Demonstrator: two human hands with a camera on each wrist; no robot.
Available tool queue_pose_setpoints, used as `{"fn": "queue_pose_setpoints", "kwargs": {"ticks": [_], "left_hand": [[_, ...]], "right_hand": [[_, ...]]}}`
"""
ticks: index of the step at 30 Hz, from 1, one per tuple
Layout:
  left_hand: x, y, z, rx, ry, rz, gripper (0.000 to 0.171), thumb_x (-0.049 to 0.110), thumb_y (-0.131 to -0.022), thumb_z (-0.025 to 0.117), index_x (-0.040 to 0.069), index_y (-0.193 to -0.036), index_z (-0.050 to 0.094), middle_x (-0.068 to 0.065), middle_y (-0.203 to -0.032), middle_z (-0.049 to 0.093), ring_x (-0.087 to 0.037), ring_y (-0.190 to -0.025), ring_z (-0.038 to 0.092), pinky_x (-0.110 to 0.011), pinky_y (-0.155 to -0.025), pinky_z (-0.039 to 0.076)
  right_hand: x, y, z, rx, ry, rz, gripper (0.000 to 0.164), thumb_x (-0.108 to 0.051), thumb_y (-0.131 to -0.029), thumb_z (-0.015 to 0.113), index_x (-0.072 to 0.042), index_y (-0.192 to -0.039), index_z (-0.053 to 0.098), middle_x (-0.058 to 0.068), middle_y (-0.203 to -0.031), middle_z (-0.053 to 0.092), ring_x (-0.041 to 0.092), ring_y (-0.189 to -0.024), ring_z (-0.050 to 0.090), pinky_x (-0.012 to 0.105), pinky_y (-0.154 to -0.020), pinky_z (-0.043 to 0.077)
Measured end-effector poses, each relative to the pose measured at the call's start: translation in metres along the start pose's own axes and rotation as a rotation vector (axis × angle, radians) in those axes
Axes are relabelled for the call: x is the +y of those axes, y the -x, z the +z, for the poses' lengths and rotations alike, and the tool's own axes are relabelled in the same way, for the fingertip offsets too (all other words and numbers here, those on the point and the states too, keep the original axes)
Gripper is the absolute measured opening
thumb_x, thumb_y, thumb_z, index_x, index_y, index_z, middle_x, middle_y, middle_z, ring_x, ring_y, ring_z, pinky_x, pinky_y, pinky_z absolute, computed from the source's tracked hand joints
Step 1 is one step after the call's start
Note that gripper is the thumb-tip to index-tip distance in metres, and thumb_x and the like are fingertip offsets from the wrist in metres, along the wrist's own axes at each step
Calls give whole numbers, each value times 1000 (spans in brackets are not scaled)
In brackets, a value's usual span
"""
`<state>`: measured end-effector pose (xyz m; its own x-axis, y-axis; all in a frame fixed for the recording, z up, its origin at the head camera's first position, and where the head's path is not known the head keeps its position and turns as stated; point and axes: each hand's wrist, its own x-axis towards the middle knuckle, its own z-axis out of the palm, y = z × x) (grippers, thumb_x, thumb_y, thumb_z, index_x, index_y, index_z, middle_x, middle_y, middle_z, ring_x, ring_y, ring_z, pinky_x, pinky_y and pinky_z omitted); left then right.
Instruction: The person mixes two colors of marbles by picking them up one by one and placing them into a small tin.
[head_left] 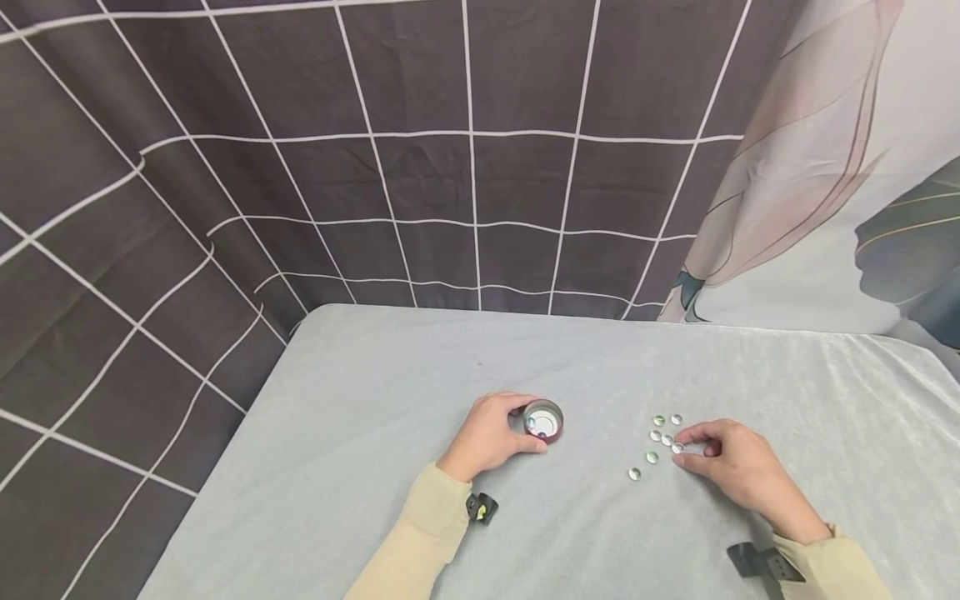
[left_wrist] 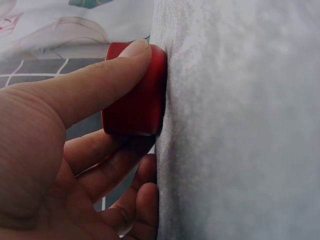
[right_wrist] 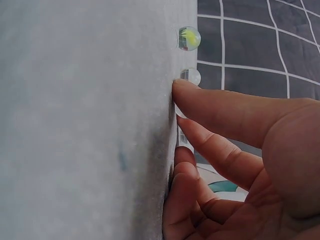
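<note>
My left hand (head_left: 489,435) grips a small round red tin (head_left: 543,421) from its left side, thumb in front and fingers behind. The tin stands open side up on the bed, and a few shiny bits show inside it. In the left wrist view the thumb presses along the tin's red wall (left_wrist: 137,100). To the right, my right hand (head_left: 738,467) reaches down to the cloth and pinches a clear glass marble (head_left: 678,448) between thumb and forefinger. Several more glass marbles (head_left: 652,457) lie scattered just left of these fingertips. The right wrist view mostly hides the pinched marble behind the thumb.
Light grey plush cloth (head_left: 360,400) covers the flat surface under both hands. A dark curtain with white grid lines (head_left: 420,175) hangs behind and at the left. A pale flowered curtain (head_left: 825,208) hangs at the back right. Each wrist wears a dark strap.
</note>
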<state>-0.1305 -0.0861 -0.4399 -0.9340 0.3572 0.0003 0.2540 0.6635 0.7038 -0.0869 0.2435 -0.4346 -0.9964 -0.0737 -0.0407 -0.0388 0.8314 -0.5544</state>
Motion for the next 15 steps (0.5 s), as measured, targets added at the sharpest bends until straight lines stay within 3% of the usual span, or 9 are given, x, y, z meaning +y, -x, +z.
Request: {"fn": "queue_pose_setpoints", "kwargs": {"ticks": [15], "left_hand": [[0, 0, -1, 2, 2, 0, 58, 27, -72, 92, 15, -125, 72, 0, -125, 69, -23, -123, 59, -38, -108, 43]], "right_hand": [[-1, 2, -1, -3, -15, 8, 20, -21, -80, 84, -10, -94, 76, -3, -73, 54, 9, -66, 45, 27, -57, 37]]}}
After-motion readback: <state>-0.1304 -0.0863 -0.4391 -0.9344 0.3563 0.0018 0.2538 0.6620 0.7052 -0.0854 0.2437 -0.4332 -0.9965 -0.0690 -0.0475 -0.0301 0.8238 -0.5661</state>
